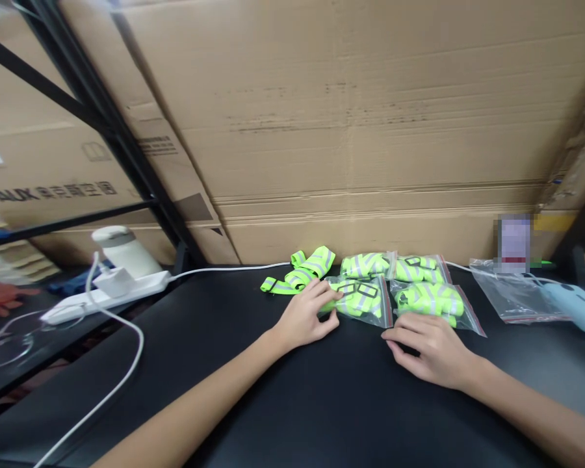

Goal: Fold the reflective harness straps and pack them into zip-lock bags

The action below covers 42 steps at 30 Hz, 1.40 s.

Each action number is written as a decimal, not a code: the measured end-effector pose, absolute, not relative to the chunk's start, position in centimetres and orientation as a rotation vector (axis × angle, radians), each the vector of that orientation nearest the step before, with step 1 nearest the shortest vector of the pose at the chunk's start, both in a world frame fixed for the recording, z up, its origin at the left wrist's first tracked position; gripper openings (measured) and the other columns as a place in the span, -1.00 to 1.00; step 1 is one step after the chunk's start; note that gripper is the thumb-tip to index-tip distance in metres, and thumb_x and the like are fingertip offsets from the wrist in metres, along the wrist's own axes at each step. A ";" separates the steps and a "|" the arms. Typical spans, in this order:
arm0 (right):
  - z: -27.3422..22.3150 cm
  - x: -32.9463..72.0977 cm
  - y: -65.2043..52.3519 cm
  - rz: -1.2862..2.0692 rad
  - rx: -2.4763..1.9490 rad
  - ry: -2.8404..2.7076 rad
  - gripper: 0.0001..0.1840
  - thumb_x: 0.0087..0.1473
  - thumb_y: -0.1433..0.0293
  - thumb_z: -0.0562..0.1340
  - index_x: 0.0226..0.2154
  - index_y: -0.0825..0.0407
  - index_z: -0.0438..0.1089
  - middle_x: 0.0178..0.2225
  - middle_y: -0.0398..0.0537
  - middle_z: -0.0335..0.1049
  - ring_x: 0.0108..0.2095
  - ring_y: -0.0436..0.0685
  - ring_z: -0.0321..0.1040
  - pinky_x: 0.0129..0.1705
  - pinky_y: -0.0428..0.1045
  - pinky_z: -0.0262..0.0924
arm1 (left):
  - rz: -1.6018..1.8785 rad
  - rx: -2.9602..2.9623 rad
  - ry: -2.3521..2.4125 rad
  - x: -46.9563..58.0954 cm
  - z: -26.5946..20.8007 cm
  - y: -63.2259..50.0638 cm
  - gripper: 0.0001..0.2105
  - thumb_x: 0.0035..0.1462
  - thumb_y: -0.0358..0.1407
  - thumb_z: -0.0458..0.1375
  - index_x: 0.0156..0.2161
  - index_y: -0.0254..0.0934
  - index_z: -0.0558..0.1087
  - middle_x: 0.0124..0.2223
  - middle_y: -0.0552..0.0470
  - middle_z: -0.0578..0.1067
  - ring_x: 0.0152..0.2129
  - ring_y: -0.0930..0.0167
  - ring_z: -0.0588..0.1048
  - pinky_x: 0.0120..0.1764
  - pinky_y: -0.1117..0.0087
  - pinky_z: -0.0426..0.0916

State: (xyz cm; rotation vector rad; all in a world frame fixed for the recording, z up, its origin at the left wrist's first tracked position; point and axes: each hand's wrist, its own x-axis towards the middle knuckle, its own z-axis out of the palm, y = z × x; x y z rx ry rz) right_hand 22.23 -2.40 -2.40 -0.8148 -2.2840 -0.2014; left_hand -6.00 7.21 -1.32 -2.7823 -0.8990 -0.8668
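Pale and bare, my left hand (308, 313) bends its fingers and thumb around the left end of a clear zip bag (370, 302) holding folded neon-yellow reflective straps with dark buckles. My right hand (431, 351) rests just in front of another bag (433, 300) of the same straps; thumb and fingertips come together with nothing visible in them. Behind these two lie two more filled bags, the back left bag (365, 265) and the back right bag (419, 268). A loose neon-yellow reflective strap (299, 273) lies crumpled beyond my left hand.
An empty clear zip bag (521, 299) and a light-blue device (578, 309) lie at the right. A white power strip (107, 296), its cable (136, 351) and a white bottle (127, 250) are on the left. Large cardboard (346, 130) stands behind the black table (292, 403).
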 end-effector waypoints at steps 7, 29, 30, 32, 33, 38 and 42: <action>-2.7 22.1 -2.0 -0.221 -0.833 -2.293 -0.77 0.30 0.48 0.12 -0.20 0.05 0.51 -0.44 -0.08 0.45 -0.44 0.07 0.39 -0.39 -0.04 0.25 | -0.907 -2.806 -0.724 -4.7 -2.0 9.0 -0.71 0.23 -0.40 0.10 0.04 -0.28 0.49 -0.20 -0.07 0.48 -0.24 0.29 0.42 -0.12 0.25 0.42; -1.8 24.8 -1.8 -0.179 -0.824 -2.292 -0.78 0.29 0.49 0.15 -0.17 0.03 0.52 -0.42 -0.08 0.52 -0.42 0.07 0.46 -0.36 -0.02 0.34 | -0.685 -2.238 -2.112 -11.5 -0.9 13.8 -0.34 0.14 0.14 0.15 0.15 -0.36 0.40 0.05 -0.28 0.56 0.01 -0.02 0.50 0.00 0.09 0.37; -1.8 24.7 -1.8 -0.170 -0.823 -2.293 -0.78 0.29 0.50 0.15 -0.16 0.03 0.51 -0.42 -0.08 0.51 -0.42 0.08 0.46 -0.37 -0.02 0.33 | -0.645 -2.253 -2.147 -11.8 -0.9 14.0 -0.36 0.10 0.17 0.16 0.08 -0.32 0.47 0.00 -0.25 0.59 -0.04 -0.02 0.54 -0.04 0.10 0.38; -1.9 24.7 -1.9 -0.153 -0.822 -2.293 -0.79 0.30 0.50 0.15 -0.16 0.03 0.50 -0.41 -0.08 0.52 -0.42 0.08 0.46 -0.37 -0.02 0.32 | -0.576 -2.264 -2.206 -12.2 -0.8 14.3 -0.41 0.04 0.21 0.18 -0.05 -0.25 0.54 -0.07 -0.18 0.63 -0.09 -0.03 0.57 -0.08 0.11 0.39; -1.9 24.7 -1.9 -0.149 -0.823 -2.293 -0.79 0.30 0.50 0.15 -0.16 0.03 0.50 -0.40 -0.08 0.52 -0.41 0.08 0.46 -0.37 -0.02 0.32 | -0.554 -2.259 -2.226 -12.2 -0.8 14.4 -0.42 0.01 0.22 0.19 -0.08 -0.24 0.54 -0.08 -0.18 0.64 -0.09 -0.04 0.58 -0.08 0.10 0.39; -2.0 24.7 -1.9 -0.138 -0.833 -2.287 -0.79 0.29 0.49 0.15 -0.17 0.02 0.51 -0.40 -0.07 0.52 -0.43 0.08 0.46 -0.38 -0.02 0.33 | -0.568 -2.199 -2.217 -12.3 -0.1 14.0 -0.43 -0.03 0.07 0.28 0.00 -0.25 0.43 -0.15 -0.20 0.63 -0.14 -0.03 0.59 -0.15 0.14 0.40; -2.2 24.6 -1.9 -0.123 -0.833 -2.278 -0.80 0.28 0.50 0.17 -0.14 0.01 0.51 -0.37 -0.06 0.54 -0.41 0.09 0.48 -0.36 -0.01 0.37 | -0.672 -2.242 -2.004 -12.6 1.1 13.1 -0.45 0.06 -0.08 0.28 0.13 -0.22 0.33 0.05 -0.23 0.55 0.05 0.00 0.49 0.01 0.11 0.34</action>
